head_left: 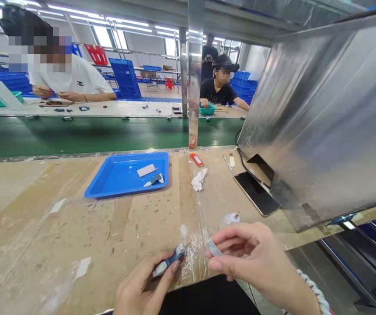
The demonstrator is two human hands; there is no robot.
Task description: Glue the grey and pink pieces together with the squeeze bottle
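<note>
Near the table's front edge, my left hand [151, 280] grips a small dark grey and white part [170, 261] between thumb and fingers. To its right, my right hand [247, 253] pinches a small pale, slightly curved strip [213, 248] between thumb and fingertips. The strip and the dark part are apart. Behind my right hand lies a clear plastic item [230, 218] with a small metal tip. Further back, a blue tray [116, 177] holds a white rectangular piece [147, 170] and a dark piece with white bits [155, 180].
A phone [256, 193] lies at the right beside a large metal panel [322, 118]. Crumpled tissue [199, 180] and a red lighter [196, 160] sit behind the hands. A metal post [193, 78] stands before a green belt [92, 133]. People sit across it.
</note>
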